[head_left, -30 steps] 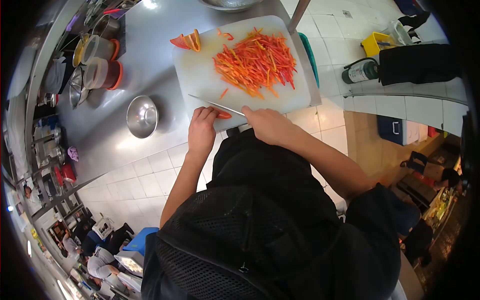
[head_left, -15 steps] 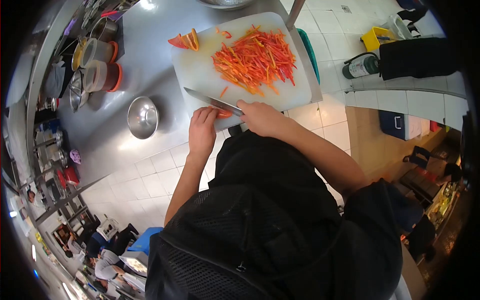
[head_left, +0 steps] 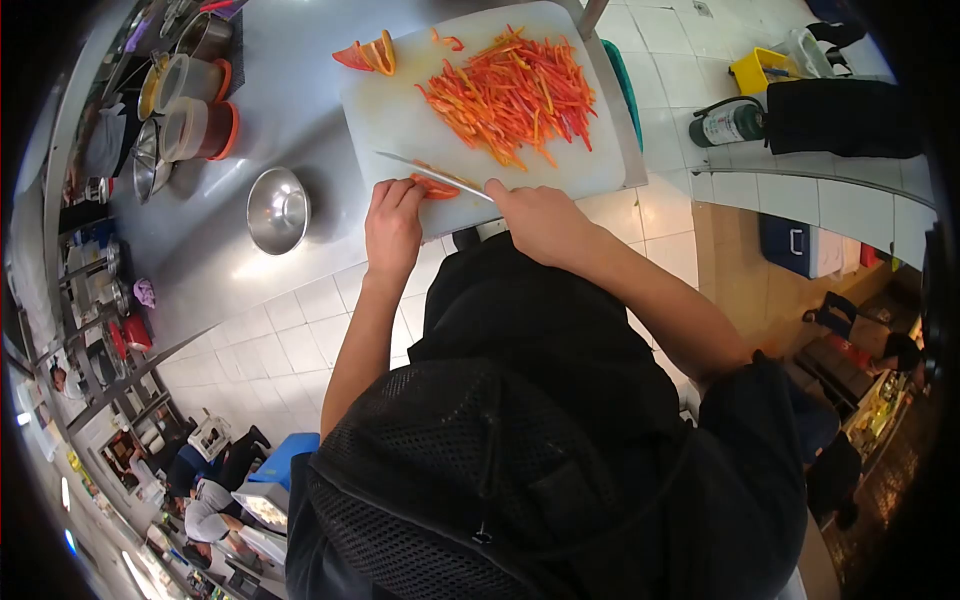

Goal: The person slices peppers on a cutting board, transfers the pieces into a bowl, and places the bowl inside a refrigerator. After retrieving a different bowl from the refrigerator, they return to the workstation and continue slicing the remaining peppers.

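Pepper piece (head_left: 435, 187), red: location?
— Near edge of the white cutting board (head_left: 400, 120), at the fingertips of the left hand (head_left: 393, 225); its fingers are curled together, pressing it down.

— Knife (head_left: 430, 175)?
— Right hand (head_left: 540, 222), fingers wrapped shut round the handle; the blade lies across the pepper piece, tip pointing left.

— Other stock on the board?
— Pile of pepper strips (head_left: 515, 90), red and orange, at the far right; pepper wedges (head_left: 368, 55) at the far left corner.

— Off the board?
— Steel bowl (head_left: 277, 210) on the table (head_left: 300, 110), just left of the left hand; lidded containers (head_left: 195, 125) further left.
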Tool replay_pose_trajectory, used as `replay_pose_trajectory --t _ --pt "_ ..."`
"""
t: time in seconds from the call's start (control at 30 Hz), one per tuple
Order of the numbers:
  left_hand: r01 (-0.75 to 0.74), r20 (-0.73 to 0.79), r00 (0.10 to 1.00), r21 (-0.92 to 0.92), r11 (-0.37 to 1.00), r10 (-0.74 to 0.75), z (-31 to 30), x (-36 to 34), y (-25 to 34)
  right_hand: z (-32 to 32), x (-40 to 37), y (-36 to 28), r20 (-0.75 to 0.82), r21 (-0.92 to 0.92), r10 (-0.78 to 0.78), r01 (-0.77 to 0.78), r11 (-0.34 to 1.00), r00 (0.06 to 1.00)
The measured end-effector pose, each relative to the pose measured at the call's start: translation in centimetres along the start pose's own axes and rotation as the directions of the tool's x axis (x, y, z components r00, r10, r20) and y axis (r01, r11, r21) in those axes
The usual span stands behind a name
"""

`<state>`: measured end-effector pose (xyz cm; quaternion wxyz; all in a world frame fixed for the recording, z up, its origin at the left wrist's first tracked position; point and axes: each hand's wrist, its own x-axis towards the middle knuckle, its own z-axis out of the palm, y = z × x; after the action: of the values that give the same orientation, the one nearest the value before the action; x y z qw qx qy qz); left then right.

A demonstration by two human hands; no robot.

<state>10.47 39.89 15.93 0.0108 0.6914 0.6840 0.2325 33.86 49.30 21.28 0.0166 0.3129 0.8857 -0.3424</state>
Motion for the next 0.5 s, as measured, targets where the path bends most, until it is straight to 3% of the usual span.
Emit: replay_pose_trajectory --t 0.27,0.33,0.5 --pt "0.04 0.06 0.997 0.002 0.999 -0.04 -0.4 0.5 0.0 -4.0 -3.1 -2.8 0.167 -0.081 0.005 0.008 0.997 0.986" --pt "0.047 0.058 0.997 -0.005 0.999 -0.047 -0.5 0.3 -0.1 -3.5 -3.5 -2.5 0.201 -0.041 0.062 -0.054 0.998 0.978" --pt "0.026 0.023 0.999 -0.05 0.998 -0.025 -0.3 0.4 -0.3 0.3 0.0 0.6 0.053 -0.019 -0.024 0.025 1.0 0.998"
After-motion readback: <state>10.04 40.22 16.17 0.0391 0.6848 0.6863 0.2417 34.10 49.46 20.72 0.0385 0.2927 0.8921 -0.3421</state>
